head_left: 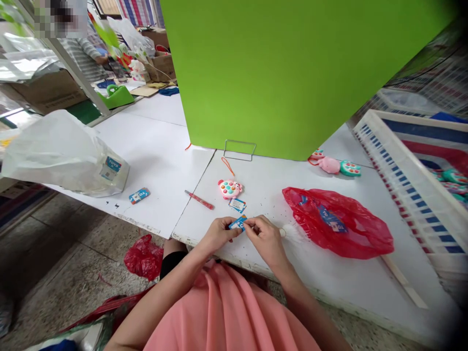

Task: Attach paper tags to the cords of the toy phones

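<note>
The blue tag [238, 223], likely thin, light and bendable card, is pinched at its ends by left hand [218, 234] and right hand [265, 237].

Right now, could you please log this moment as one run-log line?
left hand: pinching blue tag | right hand: pinching same tag | pink toy: on white table, untouched
</note>
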Available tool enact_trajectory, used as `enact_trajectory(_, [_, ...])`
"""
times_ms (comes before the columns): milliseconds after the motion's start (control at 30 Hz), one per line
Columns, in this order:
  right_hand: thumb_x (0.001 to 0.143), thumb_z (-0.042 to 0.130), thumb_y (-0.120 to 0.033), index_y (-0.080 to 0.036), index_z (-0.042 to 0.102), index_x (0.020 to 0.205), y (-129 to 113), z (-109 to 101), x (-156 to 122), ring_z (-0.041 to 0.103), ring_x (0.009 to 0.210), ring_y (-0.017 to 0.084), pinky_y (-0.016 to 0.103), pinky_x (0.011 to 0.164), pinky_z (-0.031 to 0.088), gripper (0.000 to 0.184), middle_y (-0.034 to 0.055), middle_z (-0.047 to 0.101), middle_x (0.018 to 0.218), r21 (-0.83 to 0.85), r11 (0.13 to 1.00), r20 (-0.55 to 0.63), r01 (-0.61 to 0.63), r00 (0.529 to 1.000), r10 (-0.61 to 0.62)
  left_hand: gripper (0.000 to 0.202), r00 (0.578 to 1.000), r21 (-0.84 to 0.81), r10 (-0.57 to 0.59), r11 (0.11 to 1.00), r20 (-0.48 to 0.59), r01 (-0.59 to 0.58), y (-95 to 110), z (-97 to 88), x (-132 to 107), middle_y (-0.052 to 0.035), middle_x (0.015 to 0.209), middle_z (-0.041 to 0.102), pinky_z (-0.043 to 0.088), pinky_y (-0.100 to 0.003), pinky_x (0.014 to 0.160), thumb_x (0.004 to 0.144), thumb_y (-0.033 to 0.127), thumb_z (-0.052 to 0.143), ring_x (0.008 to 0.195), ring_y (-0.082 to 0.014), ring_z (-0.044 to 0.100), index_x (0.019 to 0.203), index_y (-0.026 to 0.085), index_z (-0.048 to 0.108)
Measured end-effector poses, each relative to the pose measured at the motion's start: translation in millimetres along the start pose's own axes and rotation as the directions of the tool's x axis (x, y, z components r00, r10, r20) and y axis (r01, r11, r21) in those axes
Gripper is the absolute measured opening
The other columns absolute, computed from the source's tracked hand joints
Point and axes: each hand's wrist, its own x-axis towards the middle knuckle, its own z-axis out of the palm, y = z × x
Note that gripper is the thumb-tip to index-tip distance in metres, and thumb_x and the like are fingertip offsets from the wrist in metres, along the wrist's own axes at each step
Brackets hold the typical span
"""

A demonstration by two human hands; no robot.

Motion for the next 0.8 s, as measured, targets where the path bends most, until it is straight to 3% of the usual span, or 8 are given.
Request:
enact_trajectory(400, [0.080,0.053,-0.017,-0.019,0.059,0.073,-0.3,-3.3,-3.4,0.053,0.060,0.012,0.024,0.058,0.040,0.009,-0.0001,0.058,0.069,-0.092,0.995,-0.012,0.033,0.999,-0.035,0.030,0.998,-0.325,-0.057,0.944,-0.003,0.053,2.5,-5.7,-4.0,0.0002,0.073,0.057,0.043,-0.021,0.056,0.062,0.029,0.073,0.060,-0.0083,0.049,0.086,0.012,0.064])
enact_trajectory(600, [0.079,0.052,-0.014,-0.019,0.057,0.073,-2.3,3.2,-4.0,0.054,0.067,0.014,0.025,0.063,0.040,0.009,0.0010,0.059,0.071,-0.193,0.979,0.006,0.072,0.997,-0.072,0.028,0.999,-0.295,-0.031,0.955,-0.010,0.026,5.6,-3.1,-5.3,-0.0003,0.074,0.058,0.043,-0.021,0.056,0.063,0.028,0.071,0.061,-0.0086,0.049,0.085,0.012,0.064])
enact_trajectory(800, [0.080,0.051,-0.014,-0.019,0.056,0.073,-8.7,3.9,-5.5,0.055,0.072,0.017,0.027,0.066,0.040,0.010,0.0032,0.059,0.072,-0.366,0.923,0.065,0.122,0.992,-0.105,0.023,0.996,-0.095,0.048,0.994,-0.072,-0.055,3.2,2.0,-5.4,-0.0004,0.072,0.058,0.043,-0.022,0.057,0.069,0.026,0.064,0.060,-0.0094,0.048,0.087,0.011,0.064])
